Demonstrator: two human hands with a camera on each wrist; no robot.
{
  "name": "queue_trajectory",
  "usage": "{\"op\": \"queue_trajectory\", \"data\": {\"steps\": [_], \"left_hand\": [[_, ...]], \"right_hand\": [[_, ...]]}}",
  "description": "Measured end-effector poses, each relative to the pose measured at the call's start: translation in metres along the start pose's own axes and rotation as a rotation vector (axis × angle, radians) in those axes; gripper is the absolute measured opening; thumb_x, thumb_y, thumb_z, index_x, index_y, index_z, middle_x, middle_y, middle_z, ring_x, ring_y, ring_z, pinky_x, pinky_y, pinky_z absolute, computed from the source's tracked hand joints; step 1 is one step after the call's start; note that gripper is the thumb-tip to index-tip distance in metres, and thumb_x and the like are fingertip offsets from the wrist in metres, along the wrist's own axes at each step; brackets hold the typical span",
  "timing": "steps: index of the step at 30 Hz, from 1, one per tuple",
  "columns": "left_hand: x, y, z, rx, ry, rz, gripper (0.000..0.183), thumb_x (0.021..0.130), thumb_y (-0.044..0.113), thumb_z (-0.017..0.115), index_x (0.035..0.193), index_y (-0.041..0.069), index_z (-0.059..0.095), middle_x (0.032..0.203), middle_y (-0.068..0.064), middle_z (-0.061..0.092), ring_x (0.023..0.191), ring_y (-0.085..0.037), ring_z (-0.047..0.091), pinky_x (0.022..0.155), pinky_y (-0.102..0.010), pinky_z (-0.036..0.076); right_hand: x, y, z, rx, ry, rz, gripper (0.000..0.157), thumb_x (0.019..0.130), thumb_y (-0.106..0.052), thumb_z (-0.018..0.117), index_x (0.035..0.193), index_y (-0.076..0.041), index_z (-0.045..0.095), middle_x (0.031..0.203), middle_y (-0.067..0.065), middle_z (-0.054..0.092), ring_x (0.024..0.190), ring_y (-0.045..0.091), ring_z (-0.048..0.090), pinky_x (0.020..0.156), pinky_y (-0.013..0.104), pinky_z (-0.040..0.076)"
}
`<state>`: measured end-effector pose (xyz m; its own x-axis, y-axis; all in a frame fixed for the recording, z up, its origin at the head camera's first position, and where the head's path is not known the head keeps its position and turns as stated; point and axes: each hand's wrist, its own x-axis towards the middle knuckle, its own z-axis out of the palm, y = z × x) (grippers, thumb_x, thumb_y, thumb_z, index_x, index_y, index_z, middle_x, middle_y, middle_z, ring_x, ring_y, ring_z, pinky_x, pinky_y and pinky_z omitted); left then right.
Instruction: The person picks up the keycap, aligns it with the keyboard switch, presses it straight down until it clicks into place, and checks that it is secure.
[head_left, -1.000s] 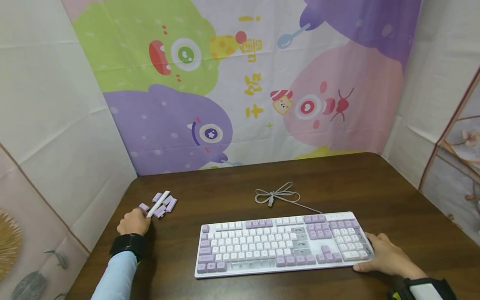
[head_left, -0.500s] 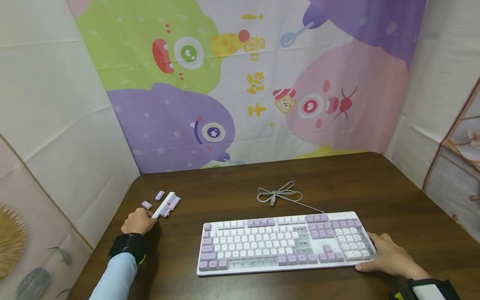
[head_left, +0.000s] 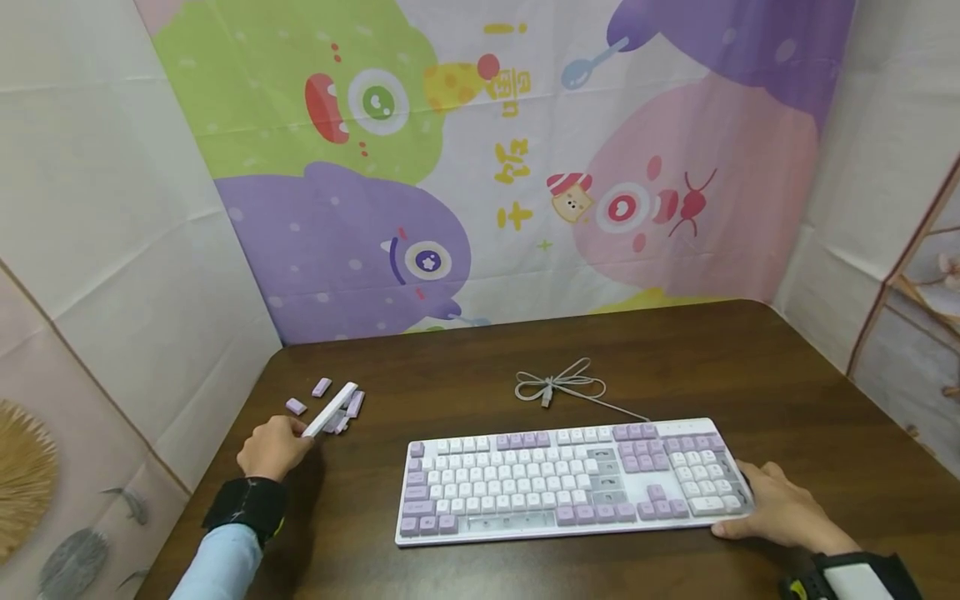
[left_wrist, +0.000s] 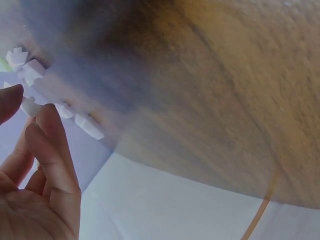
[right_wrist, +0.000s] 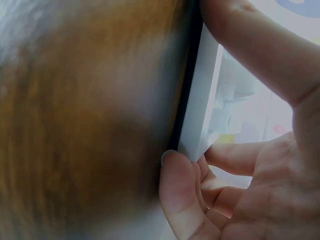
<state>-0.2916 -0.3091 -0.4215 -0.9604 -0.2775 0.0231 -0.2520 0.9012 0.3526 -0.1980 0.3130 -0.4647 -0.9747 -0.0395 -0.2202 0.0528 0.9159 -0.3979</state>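
Note:
My left hand (head_left: 273, 446) pinches one end of a long white spacebar keycap (head_left: 330, 410) at the left of the table. In the left wrist view, thumb and fingers meet on that keycap (left_wrist: 31, 107). Beside and behind it lie several lilac keycaps (head_left: 296, 406). My right hand (head_left: 787, 508) grips the right end of a white and lilac keyboard (head_left: 651, 487). The right wrist view shows its thumb and fingers around the keyboard's white side edge (right_wrist: 197, 105). Bare grey places show in the bottom row and right of the letter keys.
A tied grey USB cable (head_left: 558, 385) lies behind the keyboard and joins its back edge. Brown wooden table (head_left: 360, 500) lies between the left hand and the keyboard. A cartoon-printed cloth (head_left: 525, 275) hangs behind the table.
The spacebar keycap, held by my left hand, has shifted slightly right and away from two of the lilac keycaps. My right hand stays on the keyboard. The head view has shifted slightly.

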Motion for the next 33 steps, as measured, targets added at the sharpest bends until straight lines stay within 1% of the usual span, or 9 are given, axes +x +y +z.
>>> {"op": "queue_trajectory", "data": {"steps": [3,5,9,12,16,21,27,31,33], "left_hand": [[-0.003,0.003,-0.002,0.007,0.005,0.023,0.03,0.079,0.023,0.065,0.102,0.005,0.071,0.093,-0.025,0.069,0.071,-0.036,0.062,0.054,-0.044,0.04],[-0.006,0.006,-0.003,0.016,0.017,0.051,0.029,0.08,0.023,0.064,0.101,0.004,0.071,0.091,-0.025,0.069,0.069,-0.035,0.062,0.052,-0.044,0.04],[-0.015,0.016,-0.002,0.035,0.068,0.117,0.025,0.079,0.019,0.064,0.097,0.005,0.072,0.086,-0.021,0.07,0.065,-0.034,0.062,0.049,-0.043,0.039],[-0.023,0.026,0.0,0.046,0.092,0.16,0.024,0.078,0.018,0.065,0.097,0.005,0.072,0.087,-0.02,0.072,0.065,-0.032,0.063,0.048,-0.042,0.039],[-0.031,0.039,0.001,0.049,0.074,0.209,0.024,0.078,0.018,0.067,0.098,0.005,0.072,0.085,-0.017,0.072,0.063,-0.028,0.062,0.047,-0.04,0.04],[-0.04,0.053,0.002,0.036,0.056,0.256,0.019,0.078,0.02,0.07,0.094,0.01,0.073,0.08,-0.009,0.072,0.062,-0.026,0.062,0.047,-0.039,0.04],[-0.048,0.065,0.006,0.028,0.033,0.275,0.016,0.077,0.022,0.072,0.091,0.015,0.074,0.082,-0.005,0.073,0.063,-0.024,0.062,0.047,-0.036,0.039],[-0.054,0.072,0.009,0.029,0.012,0.295,0.016,0.077,0.022,0.073,0.091,0.015,0.074,0.083,-0.005,0.073,0.063,-0.021,0.061,0.046,-0.034,0.038],[-0.056,0.076,0.01,0.028,0.007,0.308,0.016,0.076,0.021,0.073,0.091,0.015,0.074,0.083,-0.004,0.073,0.062,-0.02,0.06,0.046,-0.033,0.037]], "right_hand": [[0.001,0.0,0.0,-0.006,-0.006,0.007,0.111,0.063,-0.054,0.082,0.137,0.015,0.035,0.103,0.023,0.051,0.085,0.026,0.053,0.068,0.039,0.045],[0.002,0.001,0.0,-0.007,-0.013,0.01,0.111,0.063,-0.054,0.082,0.137,0.015,0.035,0.103,0.023,0.051,0.085,0.026,0.053,0.068,0.04,0.045],[0.002,-0.001,-0.001,-0.001,-0.032,0.019,0.112,0.064,-0.055,0.081,0.138,0.015,0.033,0.102,0.022,0.05,0.085,0.026,0.051,0.068,0.037,0.044],[0.001,-0.002,-0.002,0.001,-0.036,0.017,0.111,0.065,-0.054,0.081,0.138,0.015,0.033,0.103,0.022,0.05,0.086,0.025,0.051,0.067,0.036,0.043],[-0.003,-0.004,-0.003,-0.001,-0.026,0.004,0.108,0.066,-0.052,0.081,0.137,0.014,0.034,0.103,0.022,0.051,0.087,0.026,0.053,0.067,0.037,0.044],[-0.005,-0.005,-0.003,-0.007,-0.012,-0.005,0.105,0.068,-0.05,0.081,0.137,0.014,0.035,0.102,0.023,0.051,0.087,0.027,0.053,0.067,0.038,0.044],[-0.004,-0.003,-0.001,-0.007,0.0,-0.01,0.107,0.066,-0.052,0.081,0.137,0.013,0.035,0.102,0.023,0.051,0.086,0.027,0.053,0.066,0.037,0.043],[-0.002,-0.002,-0.001,0.002,-0.015,0.006,0.11,0.065,-0.053,0.081,0.138,0.014,0.033,0.102,0.023,0.05,0.086,0.026,0.052,0.066,0.034,0.042],[-0.001,-0.002,-0.001,0.005,-0.025,0.013,0.112,0.065,-0.054,0.081,0.138,0.015,0.032,0.103,0.024,0.05,0.086,0.027,0.051,0.068,0.037,0.043]]}}
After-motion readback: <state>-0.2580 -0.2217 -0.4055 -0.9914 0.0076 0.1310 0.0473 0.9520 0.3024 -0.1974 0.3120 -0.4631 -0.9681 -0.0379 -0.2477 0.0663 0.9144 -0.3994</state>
